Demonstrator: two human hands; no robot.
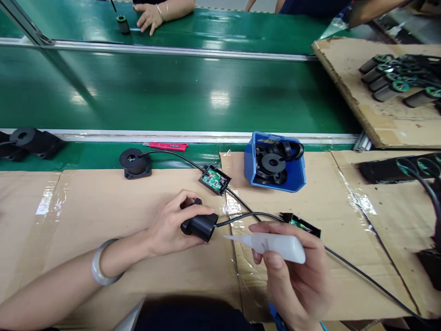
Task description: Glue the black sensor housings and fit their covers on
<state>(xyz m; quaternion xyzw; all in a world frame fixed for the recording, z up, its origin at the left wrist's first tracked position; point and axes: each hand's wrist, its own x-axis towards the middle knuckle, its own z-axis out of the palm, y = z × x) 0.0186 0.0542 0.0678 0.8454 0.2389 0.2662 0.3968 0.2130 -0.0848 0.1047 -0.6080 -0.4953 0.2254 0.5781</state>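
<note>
My left hand [172, 225] is closed around a small black plastic housing [200, 225] resting on the cardboard-covered bench. A black cable [248, 215] runs out of its right side to a green circuit board [303, 225]. My right hand [296, 271] grips a white glue tube [275, 243], its nozzle pointing left toward the housing, tip a short way from it. A second black housing [135, 163] lies farther back, wired to another green circuit board [215, 179].
A blue bin [296, 177] of black ring parts sits behind my right hand. A red tool [168, 146] lies by the green conveyor belt [172, 92]. Cardboard with finished black parts [396, 78] is at the right. Another person's hand [149, 18] rests across the belt.
</note>
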